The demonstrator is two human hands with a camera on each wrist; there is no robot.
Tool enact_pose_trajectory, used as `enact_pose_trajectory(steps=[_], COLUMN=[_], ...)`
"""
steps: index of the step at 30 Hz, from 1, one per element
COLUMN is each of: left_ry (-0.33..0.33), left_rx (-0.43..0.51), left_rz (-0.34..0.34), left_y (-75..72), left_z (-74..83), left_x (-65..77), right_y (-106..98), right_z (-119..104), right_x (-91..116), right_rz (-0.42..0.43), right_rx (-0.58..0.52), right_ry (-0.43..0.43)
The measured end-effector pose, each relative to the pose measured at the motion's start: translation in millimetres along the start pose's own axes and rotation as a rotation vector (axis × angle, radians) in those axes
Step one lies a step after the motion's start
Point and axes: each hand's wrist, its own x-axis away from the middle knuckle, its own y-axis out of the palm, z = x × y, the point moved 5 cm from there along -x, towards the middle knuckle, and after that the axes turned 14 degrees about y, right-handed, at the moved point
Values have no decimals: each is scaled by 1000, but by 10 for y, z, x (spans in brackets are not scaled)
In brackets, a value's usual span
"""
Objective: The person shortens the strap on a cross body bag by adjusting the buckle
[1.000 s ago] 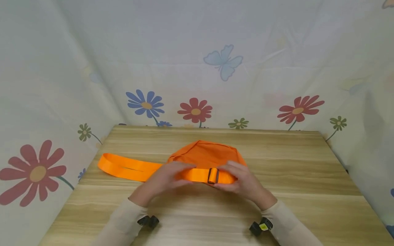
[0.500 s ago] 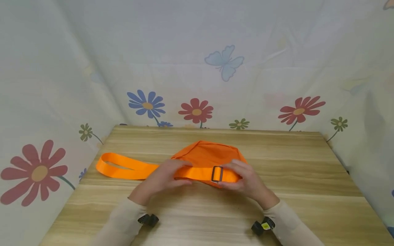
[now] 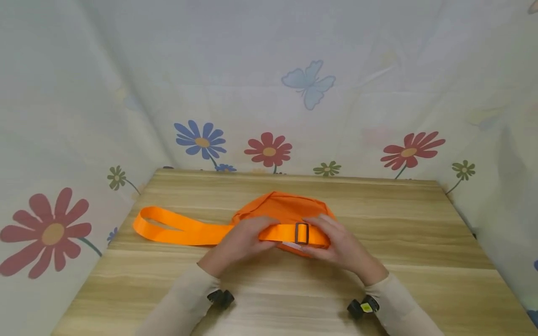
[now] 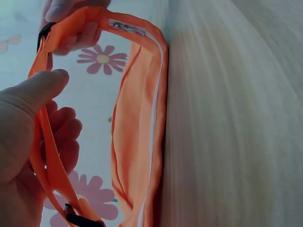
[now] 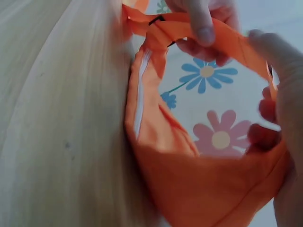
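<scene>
An orange waist bag (image 3: 286, 205) rests on the table, its white-edged zipper (image 4: 128, 28) showing in the left wrist view. Its orange strap (image 3: 193, 232) stretches left into a loop. My left hand (image 3: 244, 238) grips the strap, thumb on one side and fingers behind it. My right hand (image 3: 342, 242) holds the strap where it bends at the bag's right end, beside a dark slide buckle (image 3: 301, 233). Between the hands a short strap length spans in front of the bag. Another black buckle (image 5: 157, 20) shows beyond the left hand in the right wrist view.
The wood-grain table (image 3: 420, 224) runs under everything. Behind and at both sides hangs a pale curtain (image 3: 235, 70) printed with flowers and a butterfly. Dark wrist cameras (image 3: 220, 298) are strapped on both sleeves.
My left hand has moved right along the strap, so the gap between the hands is narrower. The buckle and my right hand have shifted slightly right.
</scene>
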Motion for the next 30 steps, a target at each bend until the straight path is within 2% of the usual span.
enact_pose_trajectory(steps=[6,9,14,19,30], left_ry=[56,37,-26,-8,-20], left_rx=[-57,-52,-57,-101,-105], left_rz=[-39,-52,-60,-39,-30], left_y=[30,22,-25,-91,-211], left_z=[63,75,18,-54,-136], left_x=[-88,-99,-11,93,197], right_y=[31,19,-32,-136,-384], right_z=[-132,-156,-79,37,254], right_x=[-68,-81,-68,-12,93], right_rz=[-14,-5,-24,-18,-29], right_rx=[111,117,79,45,16], right_ry=[-19,-13,32,48,53])
